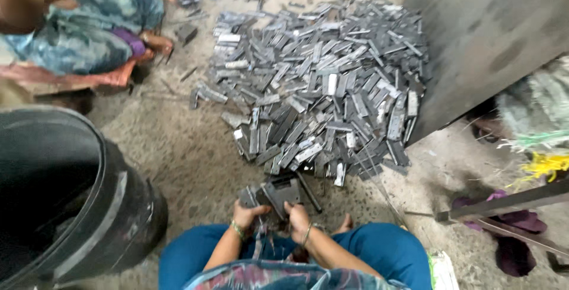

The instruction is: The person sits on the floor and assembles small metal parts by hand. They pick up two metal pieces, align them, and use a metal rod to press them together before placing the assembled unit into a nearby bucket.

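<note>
Both hands grasp one dark metal part (278, 192) at the lower middle of the frame, the left hand (246, 214) closed on its left end and the right hand (297, 218) gripping its lower right edge, just above the person's blue-trousered knees. Beyond it a big heap of grey metal pieces (323, 82) covers the concrete floor (178, 148). A black barrel (71, 207) fills the lower left, and another person (89, 23) sits at the upper left.
</note>
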